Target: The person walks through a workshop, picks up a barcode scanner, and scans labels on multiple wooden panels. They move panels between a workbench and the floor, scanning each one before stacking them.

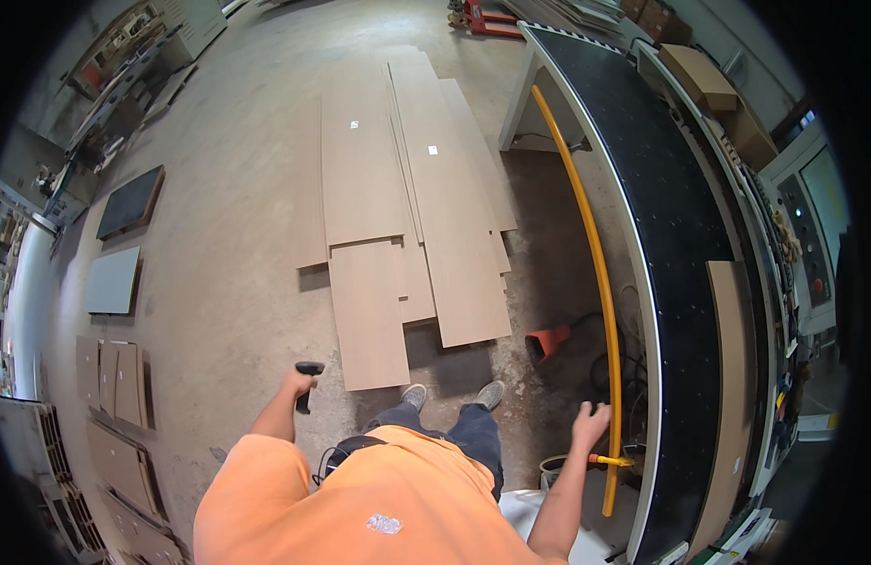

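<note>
My left hand [297,381] is closed around the grip of a black pistol-shaped handheld scanner [309,367], held out to the left of my body. My right hand [591,426] is raised beside a long yellow bar [595,250] on the machine's side. Its fingers are loosely bent and apart, with nothing visible in them. Below that hand, a short yellow-and-red handle [612,460] sits by the bar's lower end. In front of my feet lie several overlapping light wood-toned panels [369,311], two with small white labels.
A long black-topped machine table [657,188] runs along the right, with a narrow panel [727,377] on it. An orange-red foot pedal [546,344] lies on the floor. Stacked boards [124,377] line the left. A red pallet jack [487,21] stands far off.
</note>
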A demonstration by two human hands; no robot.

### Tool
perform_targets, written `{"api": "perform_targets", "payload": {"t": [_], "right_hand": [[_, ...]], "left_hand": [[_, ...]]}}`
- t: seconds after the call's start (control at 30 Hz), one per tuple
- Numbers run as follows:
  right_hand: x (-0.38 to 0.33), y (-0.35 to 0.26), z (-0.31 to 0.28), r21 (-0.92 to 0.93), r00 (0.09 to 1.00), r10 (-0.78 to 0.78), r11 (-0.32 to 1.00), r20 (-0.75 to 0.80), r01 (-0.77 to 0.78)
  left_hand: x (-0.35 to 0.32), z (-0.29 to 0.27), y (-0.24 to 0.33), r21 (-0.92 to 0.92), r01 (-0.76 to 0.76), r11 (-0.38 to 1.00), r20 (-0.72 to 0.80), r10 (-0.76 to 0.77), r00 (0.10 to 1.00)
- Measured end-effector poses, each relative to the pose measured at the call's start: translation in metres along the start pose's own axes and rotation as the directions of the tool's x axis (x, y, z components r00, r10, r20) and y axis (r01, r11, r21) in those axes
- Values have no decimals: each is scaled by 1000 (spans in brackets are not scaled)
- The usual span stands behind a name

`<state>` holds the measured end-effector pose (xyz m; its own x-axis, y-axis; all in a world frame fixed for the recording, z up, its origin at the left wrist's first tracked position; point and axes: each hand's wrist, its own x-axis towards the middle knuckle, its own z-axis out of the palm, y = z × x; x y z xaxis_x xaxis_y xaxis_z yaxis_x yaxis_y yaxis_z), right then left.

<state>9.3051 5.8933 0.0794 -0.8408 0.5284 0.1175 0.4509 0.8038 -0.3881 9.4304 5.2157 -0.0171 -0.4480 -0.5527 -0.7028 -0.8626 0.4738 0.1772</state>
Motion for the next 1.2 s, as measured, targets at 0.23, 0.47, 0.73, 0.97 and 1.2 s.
{"api": "perform_targets", "payload": {"t": [0.23, 0.47, 0.73, 0.97, 1.2], "right_hand": [[-157, 37, 109, -341, 355, 465, 869, 811, -360], [-146, 56, 106, -234, 564, 454, 877, 690, -419], [-86, 96, 63, 87, 816, 314, 911, 486, -403], [-97, 207, 66, 109, 606, 698, 617, 381, -779], [-84, 295, 71, 344, 555, 781, 457, 286, -820]], "left_hand": [[-104, 4, -134, -370, 366, 854, 48, -376, 925], [-107, 51, -160, -81, 301, 950, 205, -280, 938], [-70, 53, -25, -306, -43, 951, -200, -20, 980], [-120, 58, 152, 161, -316, 935, -181, 343, 922], [-213, 99, 327, 280, -658, 699, -69, 699, 712]]}}
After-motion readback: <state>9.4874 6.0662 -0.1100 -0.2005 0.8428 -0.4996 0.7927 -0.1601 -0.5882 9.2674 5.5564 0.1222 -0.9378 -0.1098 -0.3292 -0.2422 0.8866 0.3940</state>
